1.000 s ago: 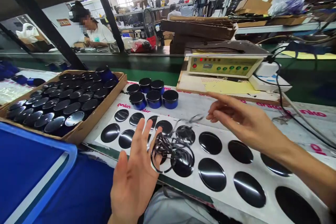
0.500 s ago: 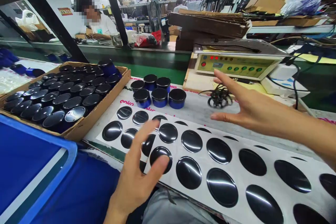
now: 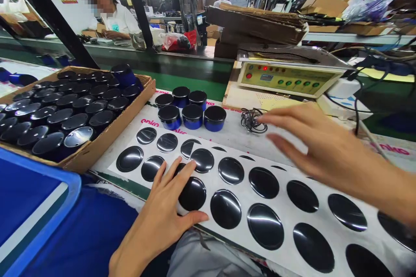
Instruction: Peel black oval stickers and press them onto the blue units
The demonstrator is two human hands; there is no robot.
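White sheets [image 3: 238,236] bearing rows of glossy black round stickers [image 3: 225,208] lie overlapped along the front of the bench. My left hand [image 3: 165,199] rests on their left part with its fingers spread, and it grips nothing. Above the right part of the sheets hovers my right hand [image 3: 305,143], slightly blurred, its thumb apart from its fingers. Near those fingertips a tangle of thin dark wire [image 3: 253,120] lies on the bench. Behind the sheets stands a small group of blue cups with black tops [image 3: 192,116].
A cardboard tray [image 3: 107,134] packed with more black-topped blue cups occupies the left. In front of it is a blue bin [image 3: 74,186]. A control box [image 3: 292,78] with lit buttons and cables stands at the back right. A co-worker [image 3: 113,15] sits beyond the bench.
My left hand has come down onto the sheets and flattened. My right hand has shifted slightly, no longer framing the wire tangle. The whole view has moved a little.
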